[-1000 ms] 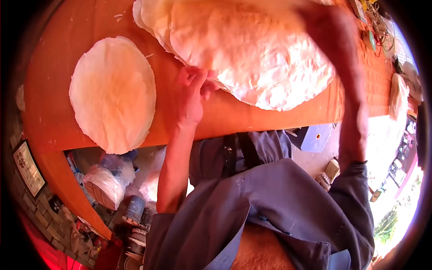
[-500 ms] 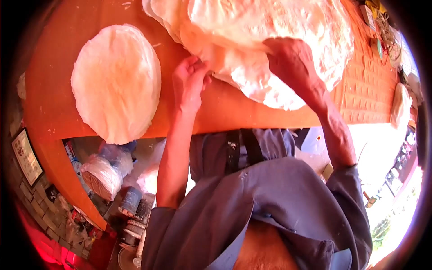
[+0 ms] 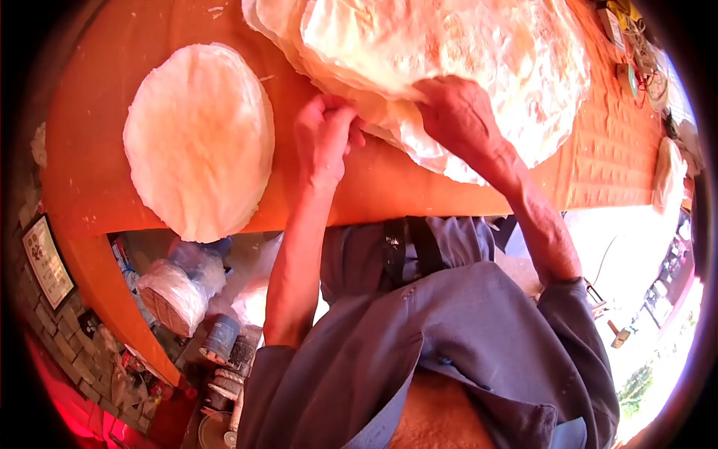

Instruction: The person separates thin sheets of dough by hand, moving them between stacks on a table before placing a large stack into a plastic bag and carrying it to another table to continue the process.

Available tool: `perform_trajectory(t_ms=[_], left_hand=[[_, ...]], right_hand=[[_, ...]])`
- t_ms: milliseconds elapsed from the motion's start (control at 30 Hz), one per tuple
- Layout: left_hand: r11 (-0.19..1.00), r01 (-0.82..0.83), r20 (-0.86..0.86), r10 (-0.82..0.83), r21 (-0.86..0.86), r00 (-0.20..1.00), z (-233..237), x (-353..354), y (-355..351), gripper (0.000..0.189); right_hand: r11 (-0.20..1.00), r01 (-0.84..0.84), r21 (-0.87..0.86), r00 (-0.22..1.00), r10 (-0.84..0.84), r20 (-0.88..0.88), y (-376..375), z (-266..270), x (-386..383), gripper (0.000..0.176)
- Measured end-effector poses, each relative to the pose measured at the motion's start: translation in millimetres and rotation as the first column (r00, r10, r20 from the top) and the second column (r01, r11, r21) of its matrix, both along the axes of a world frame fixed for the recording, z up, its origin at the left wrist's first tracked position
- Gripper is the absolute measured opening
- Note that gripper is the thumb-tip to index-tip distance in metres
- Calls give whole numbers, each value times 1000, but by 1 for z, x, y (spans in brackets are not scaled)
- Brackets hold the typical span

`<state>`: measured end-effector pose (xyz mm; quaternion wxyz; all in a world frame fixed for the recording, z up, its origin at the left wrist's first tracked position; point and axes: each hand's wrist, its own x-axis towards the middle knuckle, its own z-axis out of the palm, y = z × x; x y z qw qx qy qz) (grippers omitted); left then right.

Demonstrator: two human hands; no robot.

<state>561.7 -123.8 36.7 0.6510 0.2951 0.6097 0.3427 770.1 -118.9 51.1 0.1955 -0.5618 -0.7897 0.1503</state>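
A large, pale, thin layered sheet (image 3: 449, 45) with ragged edges spreads over the far middle of the orange-covered table. My right hand (image 3: 464, 120) is closed on the near part of its upper layer, which is drawn into a fold at the fingers. At the left edge of the same sheet, my left hand (image 3: 327, 142) has its thumb and fingers pinched together. What lies between those fingertips is too small to make out. Left of my hands lies a separate oval stack of pale sheets (image 3: 198, 142), untouched, its near end at the table edge.
The orange table cover (image 3: 359, 198) shows a quilted pattern on the right. Cables and a small box (image 3: 627, 75) sit at the far right edge. Below the table are a plastic-wrapped bundle (image 3: 176, 295) and a blue-grey can (image 3: 221, 337). A framed certificate (image 3: 47, 262) stands at the left.
My right hand has moved left and slightly toward me, drawing the upper layer's fold along. My left hand stays pinched near the sheet's edge. The whole view has shifted slightly.
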Motion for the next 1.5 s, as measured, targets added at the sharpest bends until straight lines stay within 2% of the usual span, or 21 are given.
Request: perform_trajectory(t_ms=[167,200,300,333,367,433,533,567,600,667,700,733,767,833,900,1000,1100,1133,1233,1400,1500], left_hand=[[989,-145,396,117,41,911,17,14,15,14],[989,-144,436,112,41,893,17,13,18,13],[988,-149,555,100,44,826,14,16,19,16],[986,-161,584,105,45,805,15,18,17,18],[984,-174,612,109,47,783,16,18,17,20],[992,-117,526,76,46,847,19,16,11,29],[998,-61,267,50,32,962,1,6,-10,33],[998,-56,250,49,22,967,-1,5,-17,33],[998,-53,232,48,17,971,-3,3,-23,33],[999,-50,186,47,8,981,7,8,-24,34],[1000,-9,170,8,9,985,8,12,-21,35],[1000,30,153,-31,6,988,7,16,-18,36],[998,69,136,-68,1,988,4,19,-16,38],[995,93,139,-88,-24,986,-7,23,-23,34],[992,122,175,-113,-42,978,-11,29,-23,31],[982,151,226,-122,-118,966,-6,44,-37,23],[948,284,316,-229,-141,921,-7,62,-55,23],[956,233,307,-170,-180,936,-16,69,-64,17],[973,154,488,-51,-174,872,-12,72,-65,9],[981,83,552,28,-176,834,1,75,-64,8],[980,18,535,94,-200,840,23,82,-58,8]], right_hand=[[1000,-20,7,999,20,25,-1,12,-23,21],[999,-14,32,998,16,-66,-9,14,-27,32],[983,64,170,997,-56,-50,-7,-1,-23,26],[986,67,151,998,-65,-17,-1,-3,-19,19],[994,103,22,994,-104,45,4,0,-13,14],[972,126,-199,883,-19,469,34,49,-1,17],[951,258,-168,907,-178,382,59,151,76,35],[977,169,131,888,-208,410,55,166,75,29],[898,89,432,854,-292,432,50,181,73,23],[857,158,491,986,-164,-31,26,194,34,16],[962,192,196,971,-157,-181,19,178,33,20],[969,224,-102,920,-244,-305,11,162,32,25],[961,269,-72,962,-271,-30,14,132,41,22],[991,105,-79,910,-64,410,22,58,38,11],[990,-36,-134,956,73,283,19,23,40,15],[992,72,-102,974,-48,221,14,44,48,14],[997,-36,66,980,23,198,-18,59,68,16],[999,-44,21,985,40,168,-32,50,75,17],[987,-77,-144,987,96,131,-68,19,100,25],[992,-104,-66,991,110,81,-81,38,105,32],[994,-90,-59,994,93,58,-92,51,90,49]])
